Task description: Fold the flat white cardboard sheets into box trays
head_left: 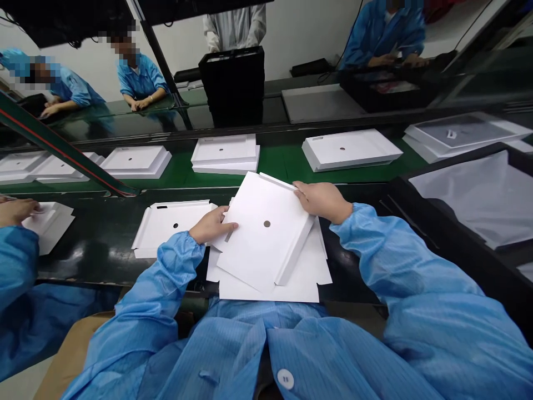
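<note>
A white cardboard box blank [254, 244] with a round hole in it is tilted between my hands. Its right side flap is folded up and a narrow flap stands along the far edge. My left hand [212, 224] grips its left edge, thumb on top. At the far right corner, my right hand [322, 200] pinches the folded edge, with its fingertips partly hidden. Beneath lie flat white blanks [308, 278] at the bench's near edge. Another white blank [189, 219] with raised edges rests just beyond my left hand.
White box trays [352, 149] sit in stacks along the green belt [278, 172]. A black crate [453, 222] with translucent sheeting stands at right. At far left, a co-worker's hand [19, 211] touches a white box. Other people sit or stand across the line.
</note>
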### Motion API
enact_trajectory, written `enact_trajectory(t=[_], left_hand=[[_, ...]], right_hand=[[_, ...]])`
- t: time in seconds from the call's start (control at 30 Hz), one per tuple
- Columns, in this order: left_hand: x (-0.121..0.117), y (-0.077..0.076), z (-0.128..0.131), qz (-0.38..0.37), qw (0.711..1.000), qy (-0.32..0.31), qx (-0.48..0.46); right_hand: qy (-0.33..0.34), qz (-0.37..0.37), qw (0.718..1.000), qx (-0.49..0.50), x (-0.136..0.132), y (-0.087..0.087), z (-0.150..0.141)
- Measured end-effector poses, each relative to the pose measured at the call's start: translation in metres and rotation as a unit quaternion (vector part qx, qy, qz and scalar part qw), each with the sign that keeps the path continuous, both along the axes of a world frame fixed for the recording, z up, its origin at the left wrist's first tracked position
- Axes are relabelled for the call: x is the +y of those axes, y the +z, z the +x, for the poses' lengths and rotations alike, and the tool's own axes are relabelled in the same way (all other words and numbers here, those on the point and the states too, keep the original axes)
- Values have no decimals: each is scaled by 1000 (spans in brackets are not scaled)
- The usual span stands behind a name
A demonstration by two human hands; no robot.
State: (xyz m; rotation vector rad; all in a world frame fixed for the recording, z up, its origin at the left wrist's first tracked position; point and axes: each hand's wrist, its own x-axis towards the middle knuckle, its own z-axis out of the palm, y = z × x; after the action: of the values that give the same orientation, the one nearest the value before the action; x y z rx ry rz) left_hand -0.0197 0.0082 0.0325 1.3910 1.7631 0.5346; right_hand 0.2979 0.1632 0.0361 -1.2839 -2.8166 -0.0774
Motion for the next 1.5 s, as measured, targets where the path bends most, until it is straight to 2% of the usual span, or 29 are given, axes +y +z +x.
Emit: enact_trajectory(t=[0.07, 0.13, 0.23, 0.3, 0.37, 0.43, 0.57, 0.7, 0.77, 0.8, 0.87, 0.97, 1.07, 1.17, 1.27, 1.37, 1.5], left_hand=[[4, 5, -7, -7, 1000, -13, 14], [12, 11, -15, -3, 997, -32, 74], [27, 20, -21, 0, 982, -103, 160], [35, 24, -18, -1, 969, -143, 200], [40, 24, -10, 1, 959, -162, 231], [43, 19, 0, 13, 951, -172, 256], [42, 4, 9, 48, 936, -194, 291], [35, -9, 10, 61, 930, -182, 315], [29, -15, 13, 77, 925, -178, 327], [26, -18, 16, 93, 919, -182, 337], [18, -24, 24, 132, 898, -202, 368], [4, -34, 37, 176, 855, -240, 424], [-13, -38, 44, 195, 832, -273, 441], [-28, -37, 46, 187, 840, -291, 418], [-35, -33, 50, 164, 846, -297, 411], [-31, -31, 57, 146, 849, -296, 411], [-20, -30, 63, 135, 847, -297, 421]], right_hand=[[0, -21, 1000, 8, -11, 8, 9], [29, -74, 997, -7, -26, 17, 15], [77, -156, 984, -47, -45, 23, 20], [66, -172, 982, -24, -49, 18, 18], [33, -171, 983, 54, -47, 6, 13], [17, -187, 972, 141, -40, -9, 6], [24, -282, 928, 242, -28, -33, -1], [30, -419, 849, 322, -23, -43, 4], [32, -461, 825, 326, -20, -48, 7], [34, -459, 828, 320, -18, -50, 8], [52, -409, 863, 293, -15, -57, 7], [96, -285, 925, 233, -16, -64, 5], [147, -172, 961, 158, -27, -63, 9], [229, -88, 967, 72, -43, -53, 18], [276, -66, 959, 14, -58, -41, 19], [267, -64, 961, -26, -69, -34, 8], [241, -75, 968, -13, -78, -39, -16]])
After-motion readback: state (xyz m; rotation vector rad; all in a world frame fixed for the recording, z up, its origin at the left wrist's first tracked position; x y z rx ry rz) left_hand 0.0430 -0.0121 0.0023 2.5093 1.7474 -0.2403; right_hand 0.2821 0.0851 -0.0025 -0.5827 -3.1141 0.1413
